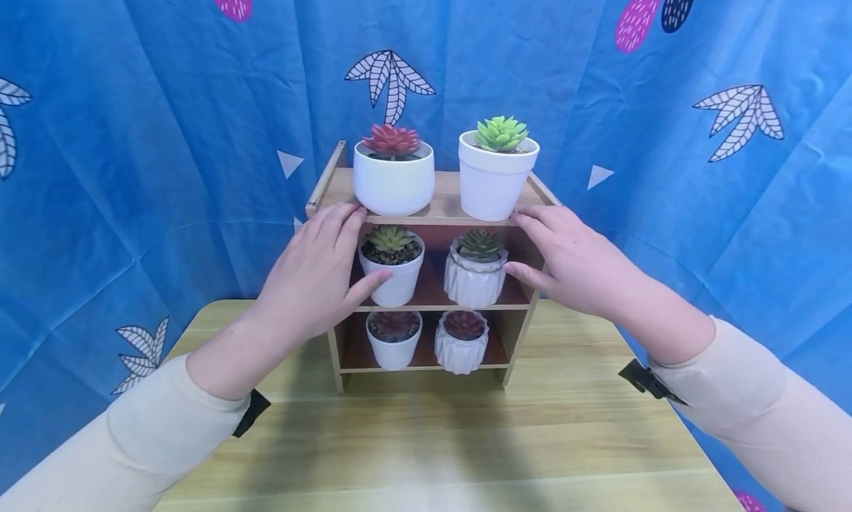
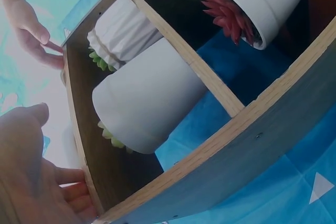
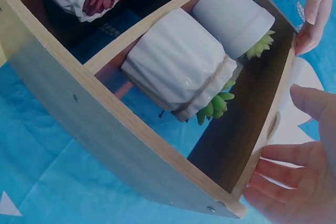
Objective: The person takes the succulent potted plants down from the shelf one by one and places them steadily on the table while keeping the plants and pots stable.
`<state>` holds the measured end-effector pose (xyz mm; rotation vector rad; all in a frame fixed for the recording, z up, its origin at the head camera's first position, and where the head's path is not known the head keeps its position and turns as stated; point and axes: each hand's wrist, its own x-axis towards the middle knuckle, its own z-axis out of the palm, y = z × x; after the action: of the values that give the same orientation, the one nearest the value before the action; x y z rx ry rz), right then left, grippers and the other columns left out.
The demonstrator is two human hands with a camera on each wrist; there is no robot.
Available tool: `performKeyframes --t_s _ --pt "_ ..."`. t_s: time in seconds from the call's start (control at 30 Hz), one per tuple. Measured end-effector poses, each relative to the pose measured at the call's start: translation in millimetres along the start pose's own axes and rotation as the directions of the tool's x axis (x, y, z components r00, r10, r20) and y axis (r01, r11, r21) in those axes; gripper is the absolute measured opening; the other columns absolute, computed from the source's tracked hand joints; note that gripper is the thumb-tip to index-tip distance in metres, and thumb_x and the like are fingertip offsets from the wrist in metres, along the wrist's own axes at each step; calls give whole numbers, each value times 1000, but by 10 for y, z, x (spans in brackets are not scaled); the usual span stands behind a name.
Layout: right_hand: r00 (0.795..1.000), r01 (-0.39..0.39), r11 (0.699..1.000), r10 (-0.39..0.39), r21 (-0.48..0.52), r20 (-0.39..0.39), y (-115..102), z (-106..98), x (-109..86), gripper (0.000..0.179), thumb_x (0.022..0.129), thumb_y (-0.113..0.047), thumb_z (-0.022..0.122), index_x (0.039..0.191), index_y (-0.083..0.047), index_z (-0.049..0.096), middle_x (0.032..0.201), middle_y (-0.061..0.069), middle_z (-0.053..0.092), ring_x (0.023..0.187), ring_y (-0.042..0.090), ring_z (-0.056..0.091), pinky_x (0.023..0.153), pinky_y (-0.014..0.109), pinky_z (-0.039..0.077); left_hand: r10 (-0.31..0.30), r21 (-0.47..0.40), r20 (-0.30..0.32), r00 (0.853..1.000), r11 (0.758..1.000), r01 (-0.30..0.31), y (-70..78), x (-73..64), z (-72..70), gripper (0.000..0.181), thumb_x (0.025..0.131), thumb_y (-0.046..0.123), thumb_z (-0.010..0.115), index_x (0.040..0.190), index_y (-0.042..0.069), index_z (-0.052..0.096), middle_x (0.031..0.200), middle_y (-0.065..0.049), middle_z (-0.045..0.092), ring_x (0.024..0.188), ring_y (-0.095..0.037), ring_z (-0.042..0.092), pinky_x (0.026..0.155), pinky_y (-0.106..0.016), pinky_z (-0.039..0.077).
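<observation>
A small wooden shelf [image 1: 446,201] holds potted succulents on three levels. My left hand [image 1: 313,271] has its fingertips at the left of the top board's front edge, beside a round white pot [image 1: 394,183] with a red succulent. At the right end of that edge, my right hand [image 1: 575,260] touches the board next to a tapered white pot [image 1: 495,183] with a bright green succulent. Both thumbs stand apart from the fingers, in front of the middle level. There sit a plain white pot [image 1: 397,284] and a ribbed white pot [image 3: 176,59] with twine round its rim.
On the lowest level are a smooth white pot [image 1: 393,351] and a ribbed one [image 1: 459,354], both with dark red succulents. The shelf stands on a light wooden table [image 1: 413,438]. Blue patterned cloth [image 1: 166,127] hangs behind and at both sides.
</observation>
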<state>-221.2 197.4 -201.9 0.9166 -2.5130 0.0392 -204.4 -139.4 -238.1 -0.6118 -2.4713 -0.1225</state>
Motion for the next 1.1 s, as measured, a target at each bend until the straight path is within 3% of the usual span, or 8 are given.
performKeyframes --t_s 0.33,0.7,1.1 --pt "999 -18 1000 18 10 -34 20 26 13 61 91 -32 75 136 4 55 133 22 57 122 40 52 103 53 44 -31 7 -33 999 999 31 33 49 -29 78 92 51 66 145 -2 44 144 -22 48 136 -38 43 110 -57 37" --pt "997 -80 997 80 4 -14 18 32 46 57 93 -32 71 135 4 56 135 23 57 124 41 52 104 55 44 34 60 -143 989 998 -25 6 76 11 73 91 49 68 137 -5 52 132 -23 56 127 -38 51 106 -55 44" --pt "995 -70 998 70 2 -77 42 76 96 44 93 -26 70 127 1 63 127 19 63 117 37 58 96 54 50 43 92 -134 990 995 -31 -8 92 30 73 90 50 69 136 -5 52 129 -22 58 123 -38 54 103 -54 46"
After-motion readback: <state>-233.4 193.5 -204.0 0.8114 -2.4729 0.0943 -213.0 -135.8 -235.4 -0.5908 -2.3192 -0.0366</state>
